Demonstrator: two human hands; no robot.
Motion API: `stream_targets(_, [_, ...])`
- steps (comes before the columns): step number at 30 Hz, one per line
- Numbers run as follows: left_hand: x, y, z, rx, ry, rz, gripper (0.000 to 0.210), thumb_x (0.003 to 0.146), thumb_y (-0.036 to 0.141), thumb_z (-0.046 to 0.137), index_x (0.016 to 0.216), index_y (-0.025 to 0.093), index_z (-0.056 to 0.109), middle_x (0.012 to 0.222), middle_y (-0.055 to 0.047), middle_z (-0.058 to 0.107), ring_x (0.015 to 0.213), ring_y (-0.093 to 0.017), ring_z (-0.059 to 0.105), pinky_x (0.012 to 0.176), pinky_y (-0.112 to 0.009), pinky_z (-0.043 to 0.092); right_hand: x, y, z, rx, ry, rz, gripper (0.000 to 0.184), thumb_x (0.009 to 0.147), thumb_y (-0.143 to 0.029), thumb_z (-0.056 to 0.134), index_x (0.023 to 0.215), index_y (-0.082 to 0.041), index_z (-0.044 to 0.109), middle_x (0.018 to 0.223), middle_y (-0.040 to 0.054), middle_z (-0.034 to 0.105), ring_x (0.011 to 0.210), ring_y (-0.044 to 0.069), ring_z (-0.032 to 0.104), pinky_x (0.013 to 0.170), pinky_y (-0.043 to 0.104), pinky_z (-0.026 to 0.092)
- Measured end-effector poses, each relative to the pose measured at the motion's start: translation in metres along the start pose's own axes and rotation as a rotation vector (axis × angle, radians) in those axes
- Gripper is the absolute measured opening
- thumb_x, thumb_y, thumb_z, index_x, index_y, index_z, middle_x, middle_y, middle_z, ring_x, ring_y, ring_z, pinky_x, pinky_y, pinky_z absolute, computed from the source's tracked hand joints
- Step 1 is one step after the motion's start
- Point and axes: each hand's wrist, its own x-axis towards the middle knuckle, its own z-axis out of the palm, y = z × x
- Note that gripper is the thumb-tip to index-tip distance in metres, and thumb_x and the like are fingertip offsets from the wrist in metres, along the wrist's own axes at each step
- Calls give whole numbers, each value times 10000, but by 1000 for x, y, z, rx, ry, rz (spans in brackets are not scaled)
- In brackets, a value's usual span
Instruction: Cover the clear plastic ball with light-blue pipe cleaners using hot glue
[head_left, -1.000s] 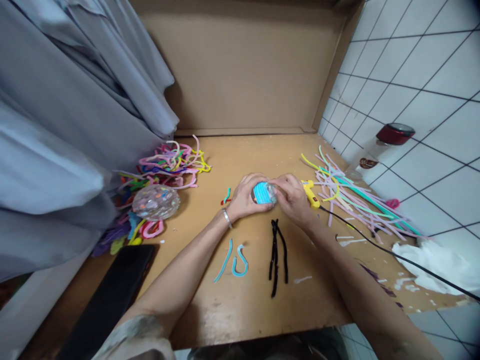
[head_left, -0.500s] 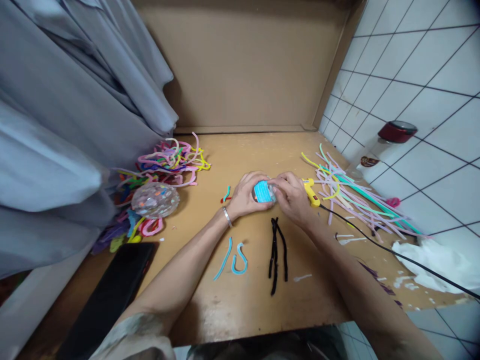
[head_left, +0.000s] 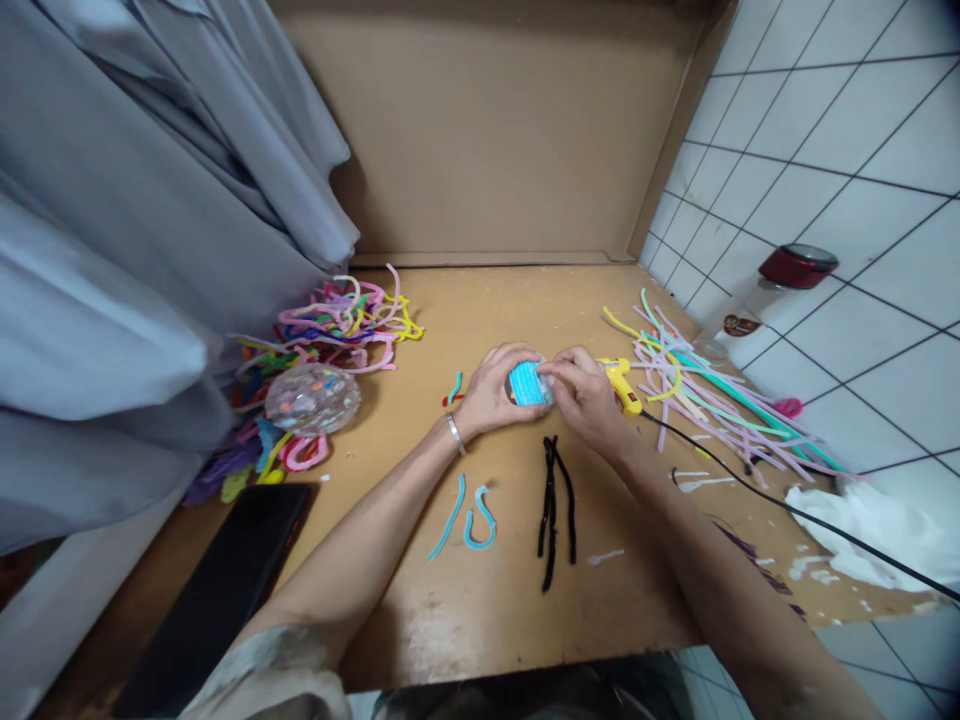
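My left hand (head_left: 494,392) is wrapped round a small rounded piece covered in bright blue pipe cleaner (head_left: 529,384), holding it above the middle of the table. The thumb and bent fingers of my right hand (head_left: 583,392) press at its right edge; what they pinch there, if anything, is hidden. Just beyond that hand lies a yellow hot glue gun (head_left: 622,386). Nearer to me are a straight blue pipe cleaner (head_left: 448,518), a curled blue one (head_left: 482,520) and several black pipe cleaners (head_left: 551,520). A short blue and red bit (head_left: 454,390) rests left of my left hand.
A tangle of coloured pipe cleaners (head_left: 337,325) and a clear glittery ball (head_left: 313,398) sit at left, above a black phone (head_left: 225,590). At right lie long pipe cleaners (head_left: 697,385), a red-lidded jar (head_left: 797,267), white tissue (head_left: 877,530) and a black cord (head_left: 787,505).
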Motion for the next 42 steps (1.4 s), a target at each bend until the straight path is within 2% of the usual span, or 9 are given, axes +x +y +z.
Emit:
stream_targets(7, [0,-1,0,-13,12,10,581,659,360,832,1171,234,587,1212,-96,653,1186,-297,596,1037,-488,467,0,-1,1,-137,13,-70,272,912,-137,475,1011,-214,717,951,79,609,905,222,564,791,376,412])
stream_targets(14, [-2,-2,1,-36,9,-60,677,643,370,842,1229,232,531,1261,-110,629,1166,-295,620,1005,-470,496,-2,-3,2,-198,-4,-72,286,911,-126,472,1046,-200,713,967,88,606,914,228,549,790,373,383])
stream_targets(25, [-3,-4,-1,-26,-11,18,559,716,380,807,1193,234,555,1308,-131,593,1246,-300,573,1038,-492,475,-3,-5,3,-276,-29,-76,319,914,-118,457,1096,-196,707,966,89,597,901,228,520,775,370,342])
stream_targets(33, [-2,0,-2,-29,-36,-34,503,729,345,801,1170,239,582,1298,-120,603,1272,-295,560,1063,-503,466,-4,-6,5,-255,-7,-77,345,904,-116,456,1116,-222,707,951,86,592,887,236,509,770,385,354])
stream_targets(39, [-1,1,-2,-38,-31,-20,618,668,456,868,1168,221,590,1292,-138,604,1274,-309,556,1074,-497,461,-5,-5,8,-201,32,-52,328,911,-123,449,1101,-216,700,961,84,599,908,227,544,772,372,381])
stream_targets(42, [-1,2,0,-23,-15,-27,572,684,403,853,1155,216,588,1281,-136,604,1252,-303,568,1068,-486,464,-7,-4,11,-197,54,-58,314,911,-124,449,1088,-202,697,958,88,602,914,228,552,777,373,392])
